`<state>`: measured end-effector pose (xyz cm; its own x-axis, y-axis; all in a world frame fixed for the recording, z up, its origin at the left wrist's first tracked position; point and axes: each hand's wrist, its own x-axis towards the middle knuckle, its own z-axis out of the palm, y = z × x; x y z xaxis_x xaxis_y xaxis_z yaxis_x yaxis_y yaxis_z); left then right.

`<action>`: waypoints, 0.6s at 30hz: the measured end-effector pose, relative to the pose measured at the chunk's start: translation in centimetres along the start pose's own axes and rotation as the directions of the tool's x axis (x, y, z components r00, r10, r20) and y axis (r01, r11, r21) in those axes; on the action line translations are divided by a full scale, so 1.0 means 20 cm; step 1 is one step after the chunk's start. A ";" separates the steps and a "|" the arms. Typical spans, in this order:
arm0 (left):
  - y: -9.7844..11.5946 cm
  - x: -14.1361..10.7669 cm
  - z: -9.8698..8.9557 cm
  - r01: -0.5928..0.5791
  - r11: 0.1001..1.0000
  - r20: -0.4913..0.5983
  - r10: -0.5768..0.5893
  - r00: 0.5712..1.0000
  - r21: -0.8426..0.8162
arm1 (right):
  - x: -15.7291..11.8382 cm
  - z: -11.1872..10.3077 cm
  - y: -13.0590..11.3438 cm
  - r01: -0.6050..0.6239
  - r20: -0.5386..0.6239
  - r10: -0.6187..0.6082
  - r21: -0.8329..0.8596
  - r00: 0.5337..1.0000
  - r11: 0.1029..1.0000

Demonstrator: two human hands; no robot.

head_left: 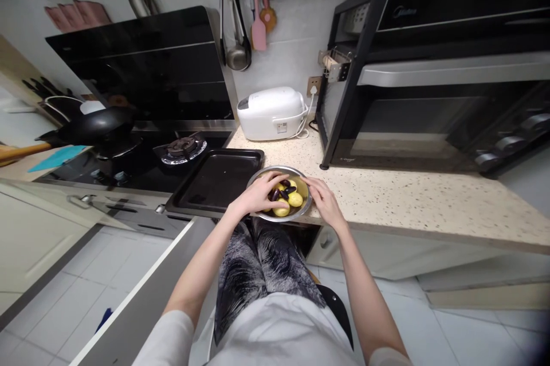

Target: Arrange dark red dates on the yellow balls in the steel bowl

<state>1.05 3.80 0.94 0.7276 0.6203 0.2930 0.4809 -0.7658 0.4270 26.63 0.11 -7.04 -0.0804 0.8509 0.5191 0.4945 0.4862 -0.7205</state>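
Observation:
A round metal bowl (306, 205) stands at the front edge of the counter, holding several yellow, peeled-looking potatoes (295, 199) and several small, dark purple oval pieces (285, 194) whose kind I cannot make out. My left hand (258, 193) reaches over the bowl's left rim. Its thumb and fingers are apart, spread around the contents, with the thumb near the front potato. At the right rim is my right hand (325, 200), its fingers bent over the edge and gripping the bowl. Part of the contents is hidden beneath my left hand.
A black baking tray (219, 180) lies left of the bowl, beside the gas burner (183, 147). Behind stands a white rice cooker (272, 114). An oven (412, 125) occupies the right side. A pulled-out drawer (141, 291) is at my left. A wok (97, 128) sits on the far burner.

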 end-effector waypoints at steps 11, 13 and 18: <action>0.01 0.06 0.04 -0.010 0.986 0.023 0.006 1.000 0.165 | 0.01 0.00 -0.01 -0.019 -0.002 0.019 0.004 1.000 1.000; 0.02 0.06 0.05 -0.033 0.979 0.021 0.029 0.999 0.202 | 0.01 0.00 -0.01 -0.020 -0.003 0.020 0.002 1.000 1.000; 0.03 0.09 0.06 -0.063 0.970 0.027 0.059 0.998 0.235 | 0.01 -0.01 0.00 -0.011 -0.003 0.011 -0.002 1.000 1.000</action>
<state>3.23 4.18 0.68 0.7675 0.5696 0.2942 0.5353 -0.8219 0.1948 26.70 0.16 -6.87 -0.0728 0.8555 0.5127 0.4969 0.4768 -0.7251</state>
